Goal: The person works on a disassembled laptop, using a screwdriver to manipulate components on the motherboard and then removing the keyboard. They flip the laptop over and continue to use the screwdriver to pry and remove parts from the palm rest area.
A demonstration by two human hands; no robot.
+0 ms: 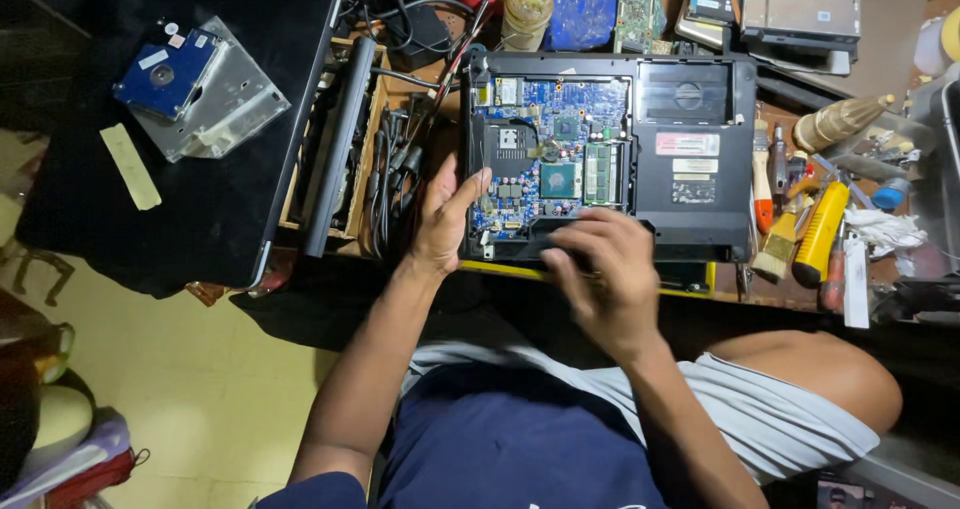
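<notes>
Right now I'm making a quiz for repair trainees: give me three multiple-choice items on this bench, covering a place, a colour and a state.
1. Where is the left hand?
A. on the laptop's left edge
B. on the floor
C. on the brush

2. What colour is the circuit board?
A. red
B. blue
C. white

3. The laptop is:
A. closed up
B. underside open, board exposed
C. folded shut, screen up

Answers:
1 A, its fingers touch the left edge.
2 B, the board shows blue.
3 B, the cover is off and chips show.
</notes>
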